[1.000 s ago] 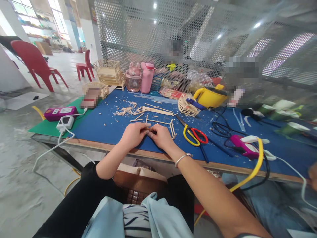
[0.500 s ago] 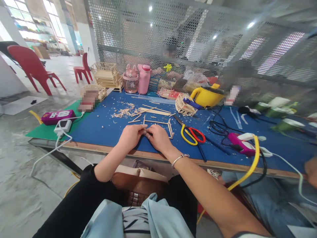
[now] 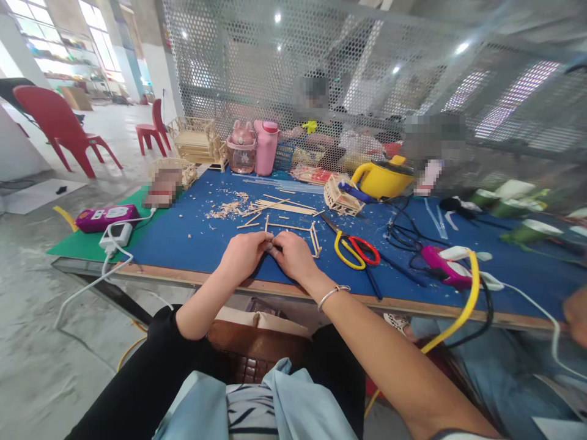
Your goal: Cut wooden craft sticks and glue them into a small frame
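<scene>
- Stick (image 3: 270, 245), a short thin wooden piece, is being pinched between both hands just above the near part of the blue desk (image 3: 183, 238).
- Left hand (image 3: 244, 253) is curling its grip closed on the left end of that stick, fingertips bunched together.
- Right hand (image 3: 293, 255), with a bracelet (image 3: 332, 293) sitting on its wrist, is clenching its grip on the other end, the fingertips of the two hands touching.
- Stick frame (image 3: 298, 232) is lying flat on the desk just beyond the hands.
- Scissors (image 3: 355, 249) with red and yellow handles are resting just to the right of the frame.
- Loose sticks (image 3: 282, 206) and shavings (image 3: 227, 208) are lying farther back.
- Pink glue gun (image 3: 447, 270) is sitting well to the right among black cables.
</scene>
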`<state>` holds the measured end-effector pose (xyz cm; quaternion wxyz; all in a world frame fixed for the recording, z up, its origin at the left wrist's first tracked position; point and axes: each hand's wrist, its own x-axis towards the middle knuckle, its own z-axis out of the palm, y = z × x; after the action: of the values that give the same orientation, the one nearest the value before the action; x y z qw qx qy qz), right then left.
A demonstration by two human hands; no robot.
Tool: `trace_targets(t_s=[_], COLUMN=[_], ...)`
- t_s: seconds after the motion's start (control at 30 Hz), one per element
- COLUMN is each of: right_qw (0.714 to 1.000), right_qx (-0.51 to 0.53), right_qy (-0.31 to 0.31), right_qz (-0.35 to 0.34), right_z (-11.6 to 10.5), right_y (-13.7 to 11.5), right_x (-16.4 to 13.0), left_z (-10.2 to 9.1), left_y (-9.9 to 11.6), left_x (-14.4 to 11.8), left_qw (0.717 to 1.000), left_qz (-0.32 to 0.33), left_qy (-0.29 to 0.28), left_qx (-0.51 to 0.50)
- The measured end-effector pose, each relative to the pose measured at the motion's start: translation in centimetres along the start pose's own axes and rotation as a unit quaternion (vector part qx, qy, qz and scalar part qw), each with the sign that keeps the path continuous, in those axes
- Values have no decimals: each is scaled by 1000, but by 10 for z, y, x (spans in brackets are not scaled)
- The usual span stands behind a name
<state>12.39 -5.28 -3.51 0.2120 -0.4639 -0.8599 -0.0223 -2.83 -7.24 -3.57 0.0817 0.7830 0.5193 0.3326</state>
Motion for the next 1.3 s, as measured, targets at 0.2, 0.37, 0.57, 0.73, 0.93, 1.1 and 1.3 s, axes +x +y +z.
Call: trace_targets(t_s=[0.2, 0.37, 0.57, 0.73, 0.93, 1.1, 1.3], right_qw=[999, 992, 992, 992, 987, 968, 965], right_qx=[53, 126, 123, 119, 134, 151, 204], right_qy=[-2, -11, -5, 47, -28, -82, -58], right_qz=[3, 6, -11, -17, -80, -181, -156], right_z=[0, -3, -7, -12, -17, -20, -21], right_y=[2, 5, 3, 3, 18, 32, 39], right_x=[0, 4, 3, -12, -12, 5, 2], left_z=[-2, -12, -14, -15, -18, -14, 0], left_y=[-13, -26, -11, -10, -9, -2, 4], left_x=[1, -4, -12, -9, 11, 8, 1], left_qw=[991, 985, 994, 997, 987, 989, 997], left_qz=[-33, -75, -41, -21, 93, 73, 19], left_qy=[6, -11, -43, -41, -130, -113, -71], left_qx=[-129, -153, -88, -57, 28, 61, 38])
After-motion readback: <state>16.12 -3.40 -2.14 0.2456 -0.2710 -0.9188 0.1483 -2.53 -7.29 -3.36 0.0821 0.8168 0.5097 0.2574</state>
